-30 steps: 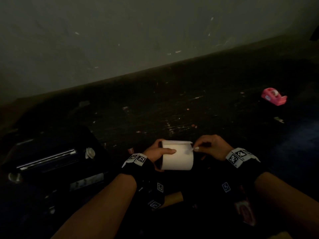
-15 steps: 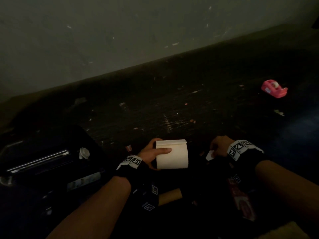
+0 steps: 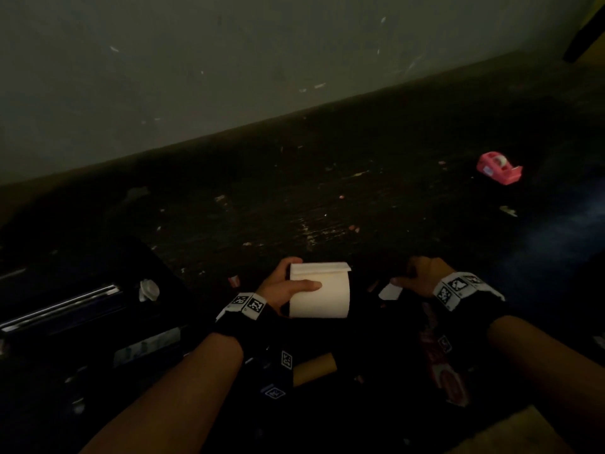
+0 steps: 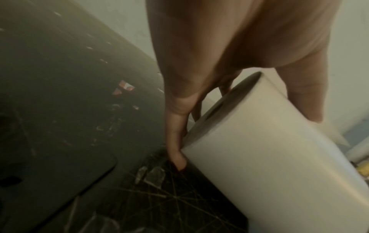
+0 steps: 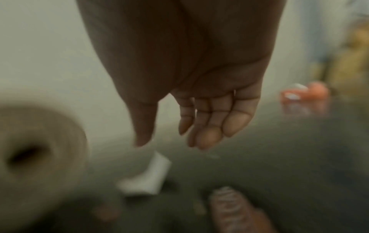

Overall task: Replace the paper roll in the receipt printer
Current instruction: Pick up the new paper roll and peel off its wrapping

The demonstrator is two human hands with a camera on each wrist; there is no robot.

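Note:
My left hand grips a white paper roll above the dark table, thumb across its front and fingers behind; the roll's loose end sticks up at its top edge. In the left wrist view the same roll fills the lower right, held by my fingers. My right hand hovers to the right of the roll with fingers relaxed and empty. A small white paper scrap lies just below it, also blurred as the scrap. The black receipt printer stands at the left, lid open.
A pink tape dispenser sits far right on the scratched dark table. A brown cardboard core lies near my left wrist. A red-and-white wrapper lies under my right forearm. A grey wall runs along the back.
My right hand pulled away from the roll's top edge to the right with a torn scrap, then let it go. The left hand kept hold of the roll.

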